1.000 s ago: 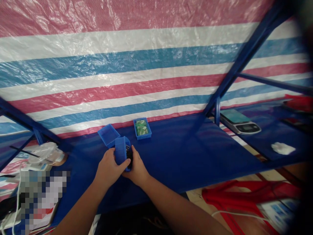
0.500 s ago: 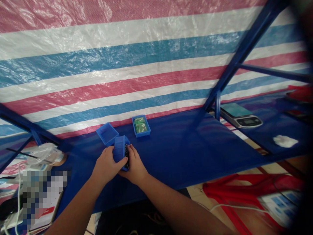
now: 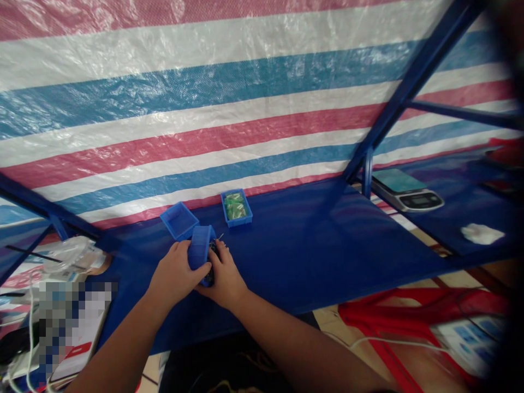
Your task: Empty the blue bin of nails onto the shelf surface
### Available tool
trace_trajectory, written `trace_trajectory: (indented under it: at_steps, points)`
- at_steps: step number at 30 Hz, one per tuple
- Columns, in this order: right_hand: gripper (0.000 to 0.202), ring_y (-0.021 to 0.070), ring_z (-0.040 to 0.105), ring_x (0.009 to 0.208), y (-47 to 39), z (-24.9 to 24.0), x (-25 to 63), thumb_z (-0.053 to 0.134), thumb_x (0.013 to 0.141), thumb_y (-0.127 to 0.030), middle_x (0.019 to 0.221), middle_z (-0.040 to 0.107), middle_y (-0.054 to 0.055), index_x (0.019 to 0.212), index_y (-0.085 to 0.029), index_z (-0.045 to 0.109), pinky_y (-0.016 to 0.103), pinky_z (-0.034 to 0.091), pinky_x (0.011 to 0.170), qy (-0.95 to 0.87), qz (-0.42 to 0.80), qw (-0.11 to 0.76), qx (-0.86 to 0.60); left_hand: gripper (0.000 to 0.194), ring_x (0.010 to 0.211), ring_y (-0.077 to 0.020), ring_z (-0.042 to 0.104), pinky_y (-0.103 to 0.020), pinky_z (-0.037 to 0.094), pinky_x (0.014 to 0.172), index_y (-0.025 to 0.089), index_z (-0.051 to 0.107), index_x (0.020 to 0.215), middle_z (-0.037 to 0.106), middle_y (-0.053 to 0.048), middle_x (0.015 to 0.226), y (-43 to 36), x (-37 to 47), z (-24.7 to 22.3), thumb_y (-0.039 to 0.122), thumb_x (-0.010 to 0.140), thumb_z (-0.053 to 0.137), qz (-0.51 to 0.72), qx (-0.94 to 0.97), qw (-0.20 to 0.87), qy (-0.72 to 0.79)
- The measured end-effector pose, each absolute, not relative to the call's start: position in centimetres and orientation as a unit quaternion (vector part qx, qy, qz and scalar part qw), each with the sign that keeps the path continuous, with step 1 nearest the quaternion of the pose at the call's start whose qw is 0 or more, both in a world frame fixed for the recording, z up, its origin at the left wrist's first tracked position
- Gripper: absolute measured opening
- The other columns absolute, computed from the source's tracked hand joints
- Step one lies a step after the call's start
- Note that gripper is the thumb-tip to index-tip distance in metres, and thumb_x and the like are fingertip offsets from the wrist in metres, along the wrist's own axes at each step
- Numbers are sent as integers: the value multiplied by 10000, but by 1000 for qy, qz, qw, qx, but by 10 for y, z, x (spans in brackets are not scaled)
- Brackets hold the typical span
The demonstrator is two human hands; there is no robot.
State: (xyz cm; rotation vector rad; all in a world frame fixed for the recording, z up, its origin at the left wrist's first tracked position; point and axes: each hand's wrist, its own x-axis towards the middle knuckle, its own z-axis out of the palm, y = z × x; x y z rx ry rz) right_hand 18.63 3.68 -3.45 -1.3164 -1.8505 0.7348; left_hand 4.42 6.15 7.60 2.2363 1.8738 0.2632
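Step in hand: emptying. My left hand grips the tipped blue bin near the table's left edge; my right hand cups small dark parts at its mouth. Next, I judge: steady tilt, fingers closed underneath.

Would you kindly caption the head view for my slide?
Left hand and right hand grip a tilted small blue plastic bin of dark parts on a blue table.

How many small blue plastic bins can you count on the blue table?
3: one tipped small blue plastic bin gripped between the left hand and right hand, one just behind it, one holding green items near the striped tarp.
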Motion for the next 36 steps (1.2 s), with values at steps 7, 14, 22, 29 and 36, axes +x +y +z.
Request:
trace_trajectory:
  at_steps: [7,14,22,29,36]
  points:
    - [1138,409,110,1511,37,-36,186,902,578,-384,1630,173,192,1542,-203,326,599,128,1216,-726,287,352,-516,605,1050,-299,640,-394,497,934,138,551,1217,603,-141,1203,62,43,80,528,762,630,72,761,103,637]
    - [1174,403,87,1518,36,-34,187,927,541,-401,1627,179,201,1537,-189,342,588,119,1224,-736,278,339,-515,582,1066,-300,635,-388,482,950,145,556,1206,613,-138,1189,64,39,81,520,767,623,62,771,93,627]
    - [1211,415,87,1516,37,-35,186,944,519,-428,1627,174,211,1541,-188,342,610,129,1216,-736,278,337,-517,637,1059,-304,641,-381,481,941,133,540,1261,606,-142,1199,64,33,82,541,776,601,49,774,71,628]
    - [1189,413,102,1514,36,-31,185,949,526,-426,1617,197,215,1533,-187,364,596,141,1220,-736,276,327,-525,662,1123,-324,618,-386,464,972,134,537,1284,606,-141,1214,64,28,85,567,785,585,25,777,57,626]
    - [1155,414,113,1511,36,-32,185,944,538,-404,1605,233,198,1526,-212,378,607,142,1216,-734,277,331,-525,681,1140,-338,605,-402,463,974,144,520,1304,598,-144,1242,63,17,85,585,788,579,8,771,50,635]
